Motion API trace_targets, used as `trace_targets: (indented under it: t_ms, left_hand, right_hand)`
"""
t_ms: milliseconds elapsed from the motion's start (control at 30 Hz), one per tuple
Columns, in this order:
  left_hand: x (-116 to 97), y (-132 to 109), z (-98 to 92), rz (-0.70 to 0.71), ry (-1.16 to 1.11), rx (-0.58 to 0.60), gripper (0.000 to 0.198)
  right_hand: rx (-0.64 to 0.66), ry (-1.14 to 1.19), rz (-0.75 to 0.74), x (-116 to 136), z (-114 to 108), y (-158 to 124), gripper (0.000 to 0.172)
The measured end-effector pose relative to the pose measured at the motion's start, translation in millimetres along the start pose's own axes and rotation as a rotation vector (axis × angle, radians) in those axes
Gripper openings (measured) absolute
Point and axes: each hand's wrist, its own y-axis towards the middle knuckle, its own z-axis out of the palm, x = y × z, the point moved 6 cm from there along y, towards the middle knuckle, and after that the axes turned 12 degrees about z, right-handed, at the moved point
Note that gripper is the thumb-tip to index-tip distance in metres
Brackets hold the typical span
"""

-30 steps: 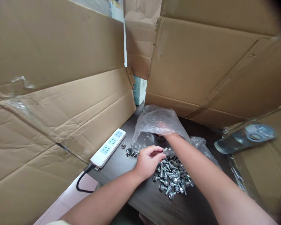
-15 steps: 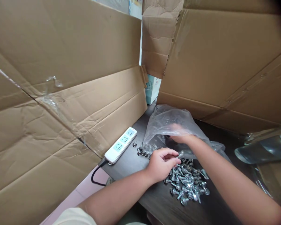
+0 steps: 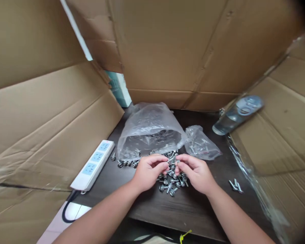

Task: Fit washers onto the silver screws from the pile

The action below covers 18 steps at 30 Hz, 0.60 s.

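Observation:
My left hand (image 3: pixel 149 171) and my right hand (image 3: pixel 196 173) meet above a heap of zinc-plated flanged screws (image 3: pixel 171 183) on the dark wooden table (image 3: pixel 190 211). Their fingertips pinch a small metal screw (image 3: pixel 172 161), partly hidden, so I cannot tell whether it is one piece or two. Behind the heap lies a clear plastic bag (image 3: pixel 149 127), open towards me, with a smaller clear bag (image 3: pixel 200 145) to its right. A short row of screws (image 3: pixel 127 163) lies along the bag's front.
A white power strip (image 3: pixel 93 165) lies at the table's left, its black cable (image 3: pixel 67 213) dropping over the edge. Several loose screws (image 3: pixel 235 185) lie at the right. Cardboard sheets (image 3: pixel 183 44) wall the back and sides. A water bottle (image 3: pixel 237 115) lies on cardboard at right.
My right hand has come out of the bag and joined my left hand at the screw. The view has shifted, bringing the smaller bag and more of the table into sight.

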Motion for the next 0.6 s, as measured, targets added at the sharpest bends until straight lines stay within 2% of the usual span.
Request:
trace_targets:
  t_ms: [167,300,467,600]
  left_hand:
    - [-2.3,7.1,23.3,-0.087,0.153,0.157,0.011]
    - [-4.3,16.7,34.4,-0.084,0.278,0.252,0.015]
    - [5.1,21.3,38.3,-0.113,0.253,0.253,0.015]
    - [14.7,16.1,30.5,-0.219,0.182,0.17,0.021]
  right_hand:
    - [0.017,0.136,-0.04,-5.4,-14.9,1.7,0.021]
    - [0.04,0.157,-0.09,-1.6,-19.0,-0.1,0.016]
    - [-0.014,0.05,-0.202,4.6,-21.1,-0.9,0.014]
    - [-0.113,-0.153,-0.354,8.1,-21.5,-3.9,0.018]
